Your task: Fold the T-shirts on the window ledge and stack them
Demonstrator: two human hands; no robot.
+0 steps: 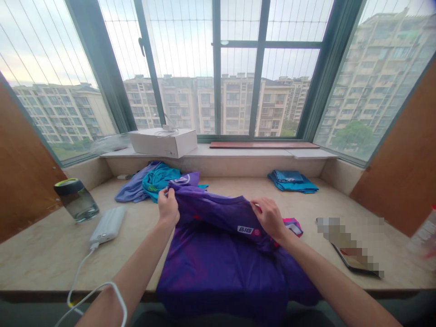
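A purple T-shirt [225, 263] with a "BIG" print lies over the front of the stone counter, its lower part hanging past the edge. My left hand [168, 206] pinches the shirt at its upper left, near a lighter purple part with white lettering. My right hand [267, 215] grips the upper right of the same shirt by the collar area. Between the two hands the cloth is lifted and stretched a little. A pink patterned bit of the shirt shows beyond my right wrist. The fingertips of both hands are partly hidden by cloth.
Behind my left hand lies a heap of blue and lilac clothes [161, 179]. Folded blue clothes [293, 181] sit at the back right. A bottle [76, 200] and a cabled power bank [108, 223] are at left, a phone [350, 254] at right. A white box [163, 141] stands on the sill.
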